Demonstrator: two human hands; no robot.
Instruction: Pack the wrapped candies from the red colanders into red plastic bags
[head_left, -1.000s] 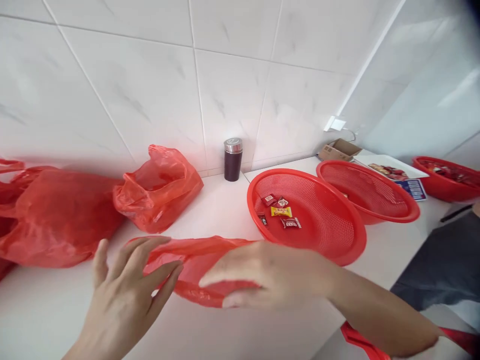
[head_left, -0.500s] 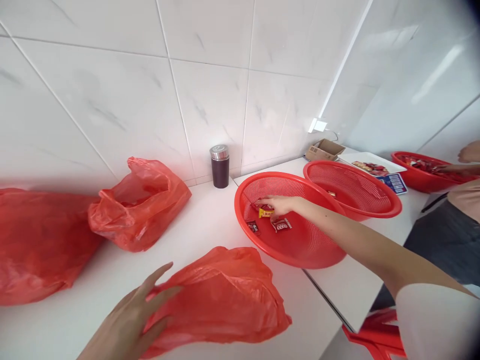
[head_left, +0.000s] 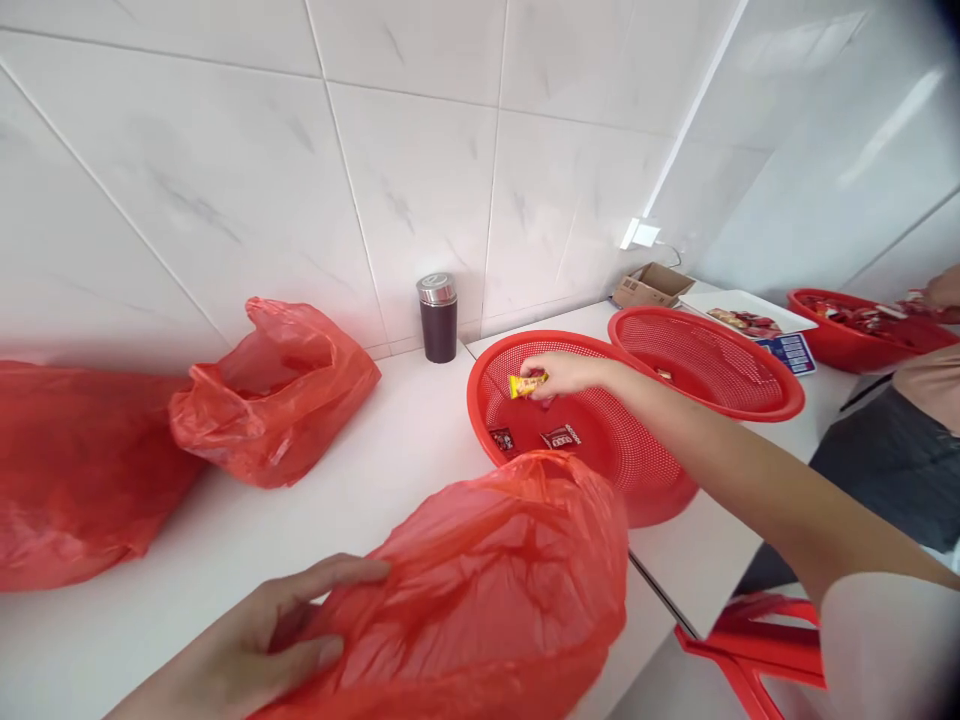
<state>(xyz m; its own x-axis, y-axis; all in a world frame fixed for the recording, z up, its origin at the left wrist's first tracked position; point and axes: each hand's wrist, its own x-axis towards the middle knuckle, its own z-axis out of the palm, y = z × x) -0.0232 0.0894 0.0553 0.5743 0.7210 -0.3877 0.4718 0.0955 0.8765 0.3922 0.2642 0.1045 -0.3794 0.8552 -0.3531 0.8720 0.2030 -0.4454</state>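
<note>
My left hand [head_left: 262, 635] grips the near side of a thin red plastic bag [head_left: 465, 590], whose mouth stands raised toward the basket. Inside the nearer red mesh basket [head_left: 634, 440], my right hand [head_left: 562, 374] pinches a small yellow-wrapped snack packet [head_left: 526, 386]. Part of another red wrapper shows just under those fingers. On the basket floor lie a dark red packet [head_left: 559, 437] and a darker packet [head_left: 502, 438]. The raised bag hides the basket's front rim.
Two more red bags, one open [head_left: 277, 400] and one full-looking [head_left: 75, 470], stand at left. A dark tumbler [head_left: 438, 318] is by the wall. Rightward are a second basket [head_left: 712, 365], a cardboard box [head_left: 651, 285], a white tray [head_left: 750, 305], and another person's hand [head_left: 943, 292] at a red basin [head_left: 840, 335].
My left hand has taken hold of the bag and lifted its mouth up and toward the basket. My right hand has picked the yellow packet up off the basket floor.
</note>
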